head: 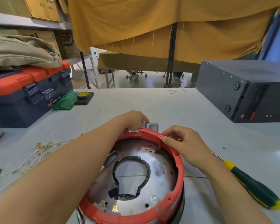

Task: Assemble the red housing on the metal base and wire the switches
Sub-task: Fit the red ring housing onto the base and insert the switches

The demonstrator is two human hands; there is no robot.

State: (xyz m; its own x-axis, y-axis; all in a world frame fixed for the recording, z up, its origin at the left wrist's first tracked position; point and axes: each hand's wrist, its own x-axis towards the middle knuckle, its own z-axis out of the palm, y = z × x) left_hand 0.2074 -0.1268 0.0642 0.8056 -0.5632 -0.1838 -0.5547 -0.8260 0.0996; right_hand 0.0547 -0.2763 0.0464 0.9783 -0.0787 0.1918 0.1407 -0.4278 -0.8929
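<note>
A: What lies along the desk's [152,101] left edge?

B: A blue and orange toolbox [29,92] at the far left corner with a folded cloth [21,50] on top, and nearer us a loose bundle of wires [39,149] with brass terminals.

A: And the middle?

B: The red housing [176,160] sits on the metal base [136,180] at the desk's near edge. The left hand [134,120] reaches over the far rim, fingers curled down at a gray switch [144,124]; whether it pinches it I cannot tell. A second switch [153,126] stands just beside.

A: The other hand?

B: The right hand [184,143] pinches the ring's far right rim, thumb pressed on top.

A: Further right?

B: A green and yellow screwdriver [252,185] lies near the right edge; a dark metal box [244,89] fills the far right corner.
</note>
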